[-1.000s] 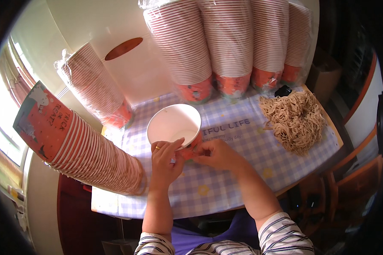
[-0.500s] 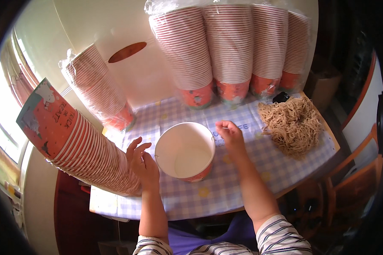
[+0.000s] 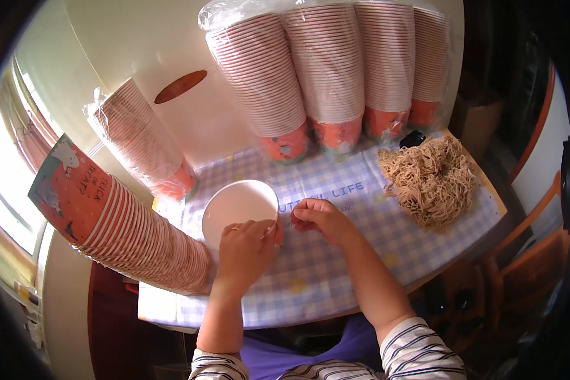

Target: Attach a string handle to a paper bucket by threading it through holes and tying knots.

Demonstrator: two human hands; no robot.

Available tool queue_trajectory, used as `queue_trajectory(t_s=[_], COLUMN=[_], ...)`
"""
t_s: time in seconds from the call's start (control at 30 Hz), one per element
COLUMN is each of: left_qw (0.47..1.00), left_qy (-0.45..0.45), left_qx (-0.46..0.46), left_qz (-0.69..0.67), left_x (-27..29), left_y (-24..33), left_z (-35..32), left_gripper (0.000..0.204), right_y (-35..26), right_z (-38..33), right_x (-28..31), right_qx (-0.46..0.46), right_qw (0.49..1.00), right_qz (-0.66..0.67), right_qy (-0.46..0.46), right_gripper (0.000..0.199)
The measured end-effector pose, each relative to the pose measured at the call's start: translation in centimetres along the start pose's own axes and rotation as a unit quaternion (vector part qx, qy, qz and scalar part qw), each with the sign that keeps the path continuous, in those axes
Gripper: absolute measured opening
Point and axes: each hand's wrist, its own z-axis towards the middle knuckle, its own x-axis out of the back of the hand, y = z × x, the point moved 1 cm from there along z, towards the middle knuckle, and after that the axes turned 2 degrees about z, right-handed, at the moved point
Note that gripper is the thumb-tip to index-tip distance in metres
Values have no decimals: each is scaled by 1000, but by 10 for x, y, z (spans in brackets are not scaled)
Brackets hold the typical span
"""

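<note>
Now, from left to right, we see:
Far left: a lying stack of red paper cups (image 3: 126,228) on the bench (image 3: 335,266).
Our left hand (image 3: 247,250): fingers curled over the near rim of the white round paper bowl (image 3: 237,206).
Our right hand (image 3: 316,217): fingertips pinched together just beside the bowl.
Right: a heap of tan dry noodles (image 3: 430,180).

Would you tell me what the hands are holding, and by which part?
The left hand grips the paper cup at its near rim; the right hand pinches something too small to identify.
</note>
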Motion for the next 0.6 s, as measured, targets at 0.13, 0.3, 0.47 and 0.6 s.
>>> queue_trajectory(t_s=[0.13, 0.3, 0.47, 0.6], left_qw=[996, 989, 997, 997], left_qy=[5, -19, 28, 59], left_qx=[51, 88, 51, 25], left_qz=[-72, -116, -48, -35], left_x=[-7, -9, -16, -22], left_y=[-17, -14, -6, -4], left_z=[-2, -2, 7, 11], left_gripper=[24, 27, 27, 22], right_y=[12, 12, 20, 21], right_z=[3, -4, -1, -1], right_x=[-9, -35, -35, -37], right_qx=[64, 165, 185, 178], right_qw=[992, 957, 950, 956], right_qz=[-105, -227, -230, -209], right_qy=[-11, 68, 101, 99], right_gripper=[22, 31, 23, 19])
